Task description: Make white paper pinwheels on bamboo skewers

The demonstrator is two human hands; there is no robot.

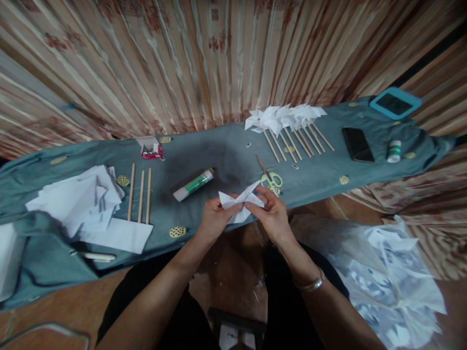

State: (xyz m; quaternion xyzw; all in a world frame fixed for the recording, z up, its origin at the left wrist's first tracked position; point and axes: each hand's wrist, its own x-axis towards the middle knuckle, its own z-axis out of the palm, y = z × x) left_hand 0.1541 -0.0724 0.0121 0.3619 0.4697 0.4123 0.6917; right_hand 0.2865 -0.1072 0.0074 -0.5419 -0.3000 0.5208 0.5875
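A white paper pinwheel (239, 198) is held over the front edge of the cloth-covered table, its corners folded toward the middle. My left hand (216, 215) pinches it from the left, and my right hand (273, 214) grips it from the right. Both thumbs press close to its centre. Just beyond my right fingers lie scissors (273, 180) with light green handles. A glue stick (193, 185) with a green label rests left of the pinwheel. Several finished pinwheels (280, 119) on wooden sticks lie in a row farther back.
At the left are a pile of white paper (82, 197), three wooden sticks (141, 195), a red box of small metal pieces (151, 149) and a pen (95, 256). A phone (358, 144), a small bottle (394, 151) and a blue-framed device (395, 102) stand right. A plastic bag (394, 287) sits low right.
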